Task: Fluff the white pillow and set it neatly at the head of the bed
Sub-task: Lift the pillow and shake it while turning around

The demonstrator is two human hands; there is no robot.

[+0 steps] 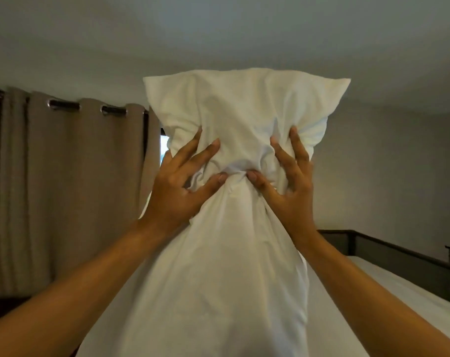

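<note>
The white pillow [234, 106] stands upright in the air in front of me, long side vertical, above the bed [373, 305]. Both hands squeeze its middle, so the fabric bunches into a narrow waist there. My left hand [180, 186] presses in from the left, fingers spread and dug into the cloth. From the right, my right hand [288, 184] grips the same waist, its thumb almost meeting the left thumb. The pillow's lower half hangs down between my forearms and hides much of the bed.
Beige curtains [64, 176] hang on a dark rod along the left wall, with a sliver of window beside the pillow. A dark headboard or bed frame rail [388, 247] runs along the far right side of the white mattress.
</note>
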